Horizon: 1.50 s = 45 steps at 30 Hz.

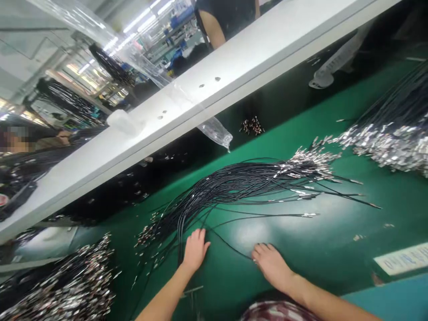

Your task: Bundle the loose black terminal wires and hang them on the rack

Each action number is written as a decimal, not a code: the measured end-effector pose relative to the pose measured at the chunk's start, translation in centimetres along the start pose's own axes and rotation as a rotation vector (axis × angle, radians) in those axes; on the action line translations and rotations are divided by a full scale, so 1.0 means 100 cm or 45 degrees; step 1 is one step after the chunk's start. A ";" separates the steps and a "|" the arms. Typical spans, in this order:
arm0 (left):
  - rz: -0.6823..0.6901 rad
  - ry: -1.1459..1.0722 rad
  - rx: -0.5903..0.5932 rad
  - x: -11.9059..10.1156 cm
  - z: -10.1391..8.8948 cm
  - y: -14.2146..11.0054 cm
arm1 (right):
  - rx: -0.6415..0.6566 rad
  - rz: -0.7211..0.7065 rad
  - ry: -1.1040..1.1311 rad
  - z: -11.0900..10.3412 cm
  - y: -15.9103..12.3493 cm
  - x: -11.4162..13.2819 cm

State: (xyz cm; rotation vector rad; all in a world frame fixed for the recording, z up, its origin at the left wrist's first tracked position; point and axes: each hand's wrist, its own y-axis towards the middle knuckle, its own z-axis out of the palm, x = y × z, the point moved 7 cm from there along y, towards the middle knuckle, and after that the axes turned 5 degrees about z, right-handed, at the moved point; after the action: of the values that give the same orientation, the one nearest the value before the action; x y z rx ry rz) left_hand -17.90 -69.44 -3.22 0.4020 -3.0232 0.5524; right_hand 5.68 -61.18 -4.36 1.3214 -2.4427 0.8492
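A bundle of thin black cables (230, 178) with silvery metal ends lies across the green tabletop in front of me. My right hand (269, 263) is closed, with its fingertips on the end of one black cable (229, 244) pulled out toward me from the bundle. At the near edge of the bundle, my left hand (195, 250) lies palm down with its thumb apart from the fingers. Cables pass right beside it; whether any lie under the palm is hidden. Another single cable (267, 216) curves loose between the bundle and my right hand.
A white shelf beam (200, 98) slants across above the table. More cables with metal ends are heaped at the right (394, 142) and lower left (76, 281). Small metal pieces (252, 126) lie under the beam, near a plastic bag (217, 133). A label strip (403, 258) marks the right edge. Other people are beyond.
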 end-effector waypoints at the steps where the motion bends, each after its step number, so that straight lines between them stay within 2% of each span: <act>1: -0.032 0.039 0.052 0.016 0.007 -0.011 | -0.024 0.001 -0.023 -0.007 -0.003 -0.015; 4: 0.012 0.121 0.181 0.054 0.012 -0.026 | -0.097 0.001 -0.091 -0.038 -0.018 -0.070; 6: -0.008 0.141 0.155 0.064 -0.003 -0.016 | -0.194 0.051 -0.105 -0.062 -0.031 -0.107; 7: -0.007 0.124 0.104 0.060 -0.014 -0.007 | -0.274 0.107 -0.100 -0.074 -0.037 -0.124; 8: 0.029 0.083 0.043 0.047 -0.026 0.005 | -0.360 0.163 -0.087 -0.085 -0.043 -0.138; 9: 0.118 0.018 -0.016 0.024 -0.038 0.019 | -0.448 0.219 -0.058 -0.093 -0.050 -0.148; 12: 0.549 -0.233 -0.093 -0.079 -0.060 0.058 | -0.604 0.316 0.166 -0.095 -0.068 -0.151; 14: 0.601 -0.306 -0.095 -0.137 -0.060 0.082 | -0.578 0.361 0.417 -0.080 -0.076 -0.139; 16: 0.536 -0.350 -0.072 -0.179 -0.052 0.096 | -0.507 0.413 0.699 -0.059 -0.082 -0.124; 18: 0.555 -0.431 -0.019 -0.208 -0.041 0.092 | -0.453 0.513 1.062 -0.037 -0.084 -0.112; 20: 0.659 -0.604 0.037 -0.228 -0.034 0.071 | -0.403 0.685 1.560 -0.016 -0.083 -0.106; 22: 0.706 -0.841 0.055 -0.237 -0.033 0.041 | -0.399 0.839 2.100 0.001 -0.079 -0.099; 24: 0.673 -1.033 0.048 -0.237 -0.037 0.017 | -0.469 0.874 2.506 0.006 -0.073 -0.094; 27: 0.726 -1.054 0.082 -0.241 -0.049 0.008 | -0.592 0.883 2.783 0.008 -0.069 -0.095; 29: 0.755 -0.882 -0.004 -0.239 -0.061 0.029 | -0.619 0.977 2.857 0.014 -0.073 -0.099; 31: 0.722 -0.597 -0.137 -0.235 -0.072 0.065 | -0.635 1.081 2.901 0.021 -0.079 -0.103; 32: 0.717 -0.447 -0.155 -0.235 -0.074 0.084 | -0.633 1.111 2.916 0.024 -0.081 -0.105; 34: 0.779 -0.220 -0.064 -0.241 -0.071 0.118 | -0.637 1.122 2.933 0.028 -0.084 -0.108; 36: 0.860 -0.162 0.010 -0.253 -0.069 0.142 | -0.657 1.101 2.927 0.030 -0.086 -0.110; 40: 0.790 -0.257 -0.127 -0.275 -0.080 0.175 | -0.723 1.093 2.939 0.031 -0.089 -0.111; 45: 0.729 -0.143 -0.158 -0.286 -0.086 0.198 | -0.713 1.092 3.075 0.021 -0.088 -0.111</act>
State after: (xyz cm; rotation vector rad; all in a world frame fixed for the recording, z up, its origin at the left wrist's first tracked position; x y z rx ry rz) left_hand 4.48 -41.55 -4.46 -0.4706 -3.2398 0.3622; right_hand 19.29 -58.52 -7.84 -0.9331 -0.6739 0.7394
